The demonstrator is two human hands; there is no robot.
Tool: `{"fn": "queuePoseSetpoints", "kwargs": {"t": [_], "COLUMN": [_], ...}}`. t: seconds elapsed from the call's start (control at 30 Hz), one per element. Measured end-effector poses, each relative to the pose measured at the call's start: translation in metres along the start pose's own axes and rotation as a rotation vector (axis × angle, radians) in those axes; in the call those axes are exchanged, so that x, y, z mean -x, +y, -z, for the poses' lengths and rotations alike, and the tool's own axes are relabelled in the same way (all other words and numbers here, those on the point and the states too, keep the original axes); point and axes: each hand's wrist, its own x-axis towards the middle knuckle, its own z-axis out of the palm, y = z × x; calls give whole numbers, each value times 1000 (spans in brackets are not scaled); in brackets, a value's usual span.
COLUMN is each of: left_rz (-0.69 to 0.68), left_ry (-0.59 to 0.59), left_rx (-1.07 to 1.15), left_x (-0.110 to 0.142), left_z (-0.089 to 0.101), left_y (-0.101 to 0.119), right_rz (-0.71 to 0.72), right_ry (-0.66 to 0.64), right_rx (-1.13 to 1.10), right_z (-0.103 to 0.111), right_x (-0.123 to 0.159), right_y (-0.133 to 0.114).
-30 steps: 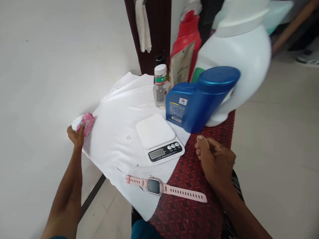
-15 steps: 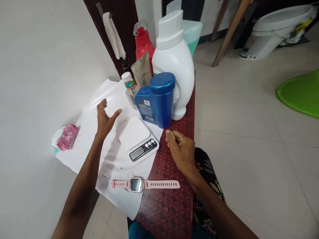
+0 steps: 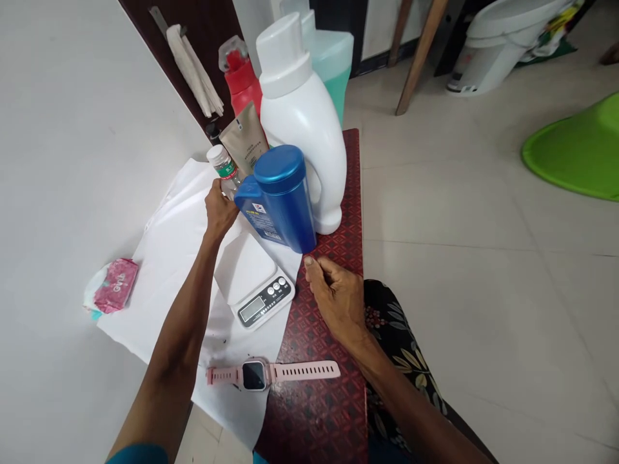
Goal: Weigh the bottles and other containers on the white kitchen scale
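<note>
My left hand [image 3: 220,211] is closed around the lower part of a small clear bottle [image 3: 229,183] with a white cap and green label. The bottle stands upright among the others, and part of it is hidden by my fingers and a blue bottle. My right hand [image 3: 334,291] rests in a loose fist at the table's right side, with nothing visible in it. Between the hands lies a white digital kitchen scale [image 3: 251,274] with a bare plate; its display is unreadable. Nearer to me is a pink smartwatch [image 3: 254,375], its strap laid flat.
Close behind the scale stand a blue bottle [image 3: 283,206], a large white detergent bottle [image 3: 309,122], a beige tube [image 3: 245,138], a red bottle [image 3: 242,84] and a teal-liquid container [image 3: 333,64]. A pink packet [image 3: 116,285] lies by the wall. White cloth [image 3: 169,232] covers part of the red patterned table [image 3: 319,399].
My left hand has moved forward and right from beside the scale, and its spread fingers have closed on the clear bottle. The right hand keeps its fist; the whole view has shifted slightly.
</note>
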Motion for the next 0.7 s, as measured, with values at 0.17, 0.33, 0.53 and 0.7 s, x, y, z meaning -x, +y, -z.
{"fn": "queuePoseSetpoints", "kwargs": {"t": [0.17, 0.33, 0.53, 0.7], "left_rz": [93, 31, 61, 83], "left_ry": [61, 134, 16, -97], "left_rx": [39, 118, 131, 104], "left_x": [5, 18, 80, 127], "left_z": [2, 53, 133, 142], "left_y": [1, 0, 19, 37], "right_rz": [-17, -5, 7, 8], "right_ry": [3, 6, 6, 9], "right_rx": [0, 4, 37, 25], "right_z": [-2, -2, -2, -3], "right_x": [1, 1, 1, 1], "right_y": [2, 2, 1, 1]}}
